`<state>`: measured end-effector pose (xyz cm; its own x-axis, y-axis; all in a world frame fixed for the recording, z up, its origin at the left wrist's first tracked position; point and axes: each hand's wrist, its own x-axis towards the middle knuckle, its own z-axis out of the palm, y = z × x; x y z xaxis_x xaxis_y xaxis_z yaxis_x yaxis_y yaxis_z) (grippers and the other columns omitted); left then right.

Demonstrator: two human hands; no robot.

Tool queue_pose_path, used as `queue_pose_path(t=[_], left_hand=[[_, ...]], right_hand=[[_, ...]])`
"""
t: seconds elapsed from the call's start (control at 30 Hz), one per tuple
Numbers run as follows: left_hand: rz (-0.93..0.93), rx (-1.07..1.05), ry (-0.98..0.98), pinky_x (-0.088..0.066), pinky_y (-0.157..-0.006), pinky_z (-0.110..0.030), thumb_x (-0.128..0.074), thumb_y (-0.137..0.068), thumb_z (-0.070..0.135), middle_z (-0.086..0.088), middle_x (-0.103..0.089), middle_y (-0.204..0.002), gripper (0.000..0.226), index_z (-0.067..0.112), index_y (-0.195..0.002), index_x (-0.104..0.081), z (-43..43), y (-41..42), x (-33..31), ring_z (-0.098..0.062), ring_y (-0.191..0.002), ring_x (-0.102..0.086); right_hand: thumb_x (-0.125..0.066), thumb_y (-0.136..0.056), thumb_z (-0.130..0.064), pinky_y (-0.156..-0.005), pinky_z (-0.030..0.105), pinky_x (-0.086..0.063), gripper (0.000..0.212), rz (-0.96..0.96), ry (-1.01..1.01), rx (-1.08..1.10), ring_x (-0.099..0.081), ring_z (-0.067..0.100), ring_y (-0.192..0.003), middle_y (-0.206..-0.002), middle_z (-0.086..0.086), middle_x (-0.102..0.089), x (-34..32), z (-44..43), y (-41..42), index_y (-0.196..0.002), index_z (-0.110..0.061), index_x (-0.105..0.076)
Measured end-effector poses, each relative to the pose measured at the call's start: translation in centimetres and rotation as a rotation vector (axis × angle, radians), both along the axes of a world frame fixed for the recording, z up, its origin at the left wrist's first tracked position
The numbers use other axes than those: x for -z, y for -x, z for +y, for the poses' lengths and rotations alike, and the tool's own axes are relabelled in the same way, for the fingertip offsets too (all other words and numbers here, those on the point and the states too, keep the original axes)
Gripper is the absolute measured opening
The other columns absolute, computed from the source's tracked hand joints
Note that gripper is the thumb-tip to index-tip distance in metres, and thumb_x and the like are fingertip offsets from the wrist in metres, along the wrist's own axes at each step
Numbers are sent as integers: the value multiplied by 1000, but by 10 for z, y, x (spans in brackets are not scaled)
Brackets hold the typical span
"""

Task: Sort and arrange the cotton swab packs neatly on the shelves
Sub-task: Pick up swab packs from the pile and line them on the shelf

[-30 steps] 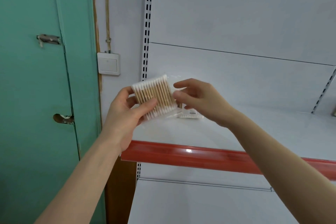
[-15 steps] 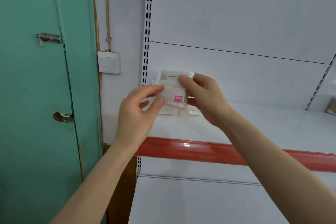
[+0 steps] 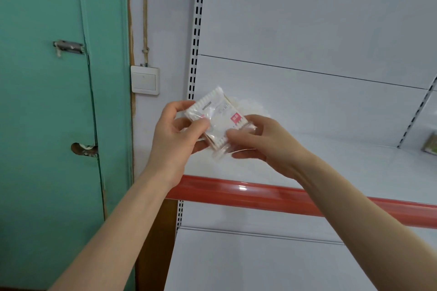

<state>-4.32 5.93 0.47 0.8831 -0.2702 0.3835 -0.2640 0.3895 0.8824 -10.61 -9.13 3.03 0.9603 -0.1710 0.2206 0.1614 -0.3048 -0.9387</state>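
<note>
A clear plastic cotton swab pack (image 3: 218,117) with a white label and a small pink patch is held tilted in the air, above the left end of the white shelf (image 3: 331,163). My left hand (image 3: 175,136) pinches its left edge between thumb and fingers. My right hand (image 3: 264,142) grips its lower right corner. More clear packaging shows under my right hand, pressed against the pack; whether it is a second pack is unclear.
The shelf has a red front strip (image 3: 272,192) and a white back panel. A lower white shelf (image 3: 260,262) lies beneath. A green-labelled object (image 3: 430,144) sits at the far right of the shelf. A green door (image 3: 47,125) and wall switch (image 3: 144,80) stand to the left.
The pack was turned from its swab side to its label side, then tilted and brought slightly lower and toward me. Both hands kept hold of it.
</note>
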Motion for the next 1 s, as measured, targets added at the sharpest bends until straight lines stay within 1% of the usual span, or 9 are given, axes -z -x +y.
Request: queue_pose_path(t=[0.13,0.2,0.27,0.33,0.4,0.47,0.57,0.67,1.0], left_hand=[[-161,-137,-141,-56,-71,-21,-72,-78,9,2,-64,-90,21,19,-85,-54,-1,-3,1,-6,-83,-65],[-328,-219,-288,-50,-66,-10,-72,-79,18,10,-63,-84,15,20,-82,-57,-1,-2,5,4,-74,-61],[-528,-335,-450,-45,-67,-5,-66,-84,24,13,-64,-86,7,18,-84,-63,2,-3,15,5,-74,-59],[-676,-398,-636,-47,-74,-13,-58,-89,38,9,-66,-91,25,15,-91,-69,4,-5,35,-2,-81,-59],[-756,-367,-838,-51,-74,-25,-45,-85,56,7,-67,-93,45,18,-93,-69,3,-5,54,-9,-84,-60],[-864,-367,-940,-45,-62,-16,-41,-82,59,7,-64,-82,49,19,-83,-68,0,-3,67,-10,-74,-59],[-881,-418,-902,-31,-58,-9,-43,-81,56,7,-59,-74,42,20,-73,-62,-2,-1,70,-8,-65,-53],[-877,-439,-880,-38,-57,-15,-42,-81,57,7,-60,-76,42,20,-75,-63,-3,-3,73,-8,-67,-53],[-935,-475,-883,-41,-57,-21,-42,-82,55,5,-60,-75,42,19,-75,-63,-5,-6,75,-11,-66,-55]], right_hand=[[-67,-80,-5,-59,24,-52,14,-67,-268,89,-58,14,-58,-70,2,-63,-7,-11,-6,-83,-13,-55],[-66,-81,-6,-59,21,-50,13,-133,-250,134,-58,11,-58,-73,1,-62,-12,-17,-12,-82,-16,-57],[-65,-83,-7,-67,20,-51,14,-250,-5,258,-61,10,-69,-80,-1,-62,-17,-25,-21,-84,-19,-59],[-65,-83,-9,-78,20,-47,12,-345,337,376,-60,11,-86,-89,-4,-63,-23,-33,-30,-92,-17,-64],[-66,-83,-12,-77,9,-41,19,-339,578,363,-57,9,-90,-94,-5,-63,-25,-36,-40,-102,-12,-66],[-66,-84,-13,-72,1,-36,21,-289,730,250,-55,6,-89,-98,-3,-65,-21,-32,-52,-104,-11,-67],[-62,-88,-19,-83,15,-37,23,-210,961,181,-53,7,-99,-108,-2,-66,-7,-22,-69,-109,-13,-66],[-55,-92,-22,-86,28,-38,25,-209,1091,270,-49,19,-111,-111,4,-63,5,-19,-80,-115,-15,-63],[-59,-88,-36,-88,27,-37,39,-233,1059,270,-47,20,-113,-117,4,-57,12,-19,-76,-121,-14,-56]])
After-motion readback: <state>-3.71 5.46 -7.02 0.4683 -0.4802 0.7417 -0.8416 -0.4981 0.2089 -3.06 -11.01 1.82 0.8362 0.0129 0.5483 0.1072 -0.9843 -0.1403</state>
